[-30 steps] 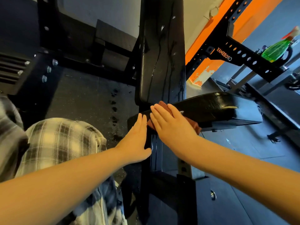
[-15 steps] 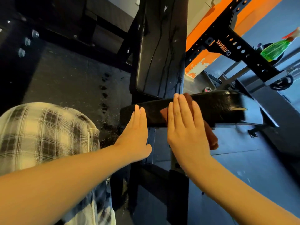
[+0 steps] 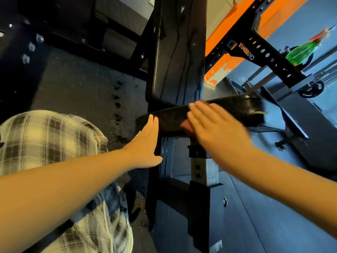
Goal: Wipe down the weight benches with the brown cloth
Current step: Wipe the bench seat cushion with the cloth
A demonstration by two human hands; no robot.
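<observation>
The right grip (image 3: 215,128), fingers flat, presses the brown cloth (image 3: 185,126) on the seat pad (image 3: 237,108), whose length runs on rightward; the left grip (image 3: 145,143), flat too, braces its left end

Weight bench (image 3: 176,61) — black glossy padding, long back pad running up the frame with drip streaks down it. The seat pad (image 3: 233,108) lies crosswise below it, with a small yellowish tear near its right end. Brown cloth (image 3: 185,126) — only a blurred reddish-brown corner shows, pressed against the seat pad's near edge under the right hand (image 3: 215,128).
</observation>
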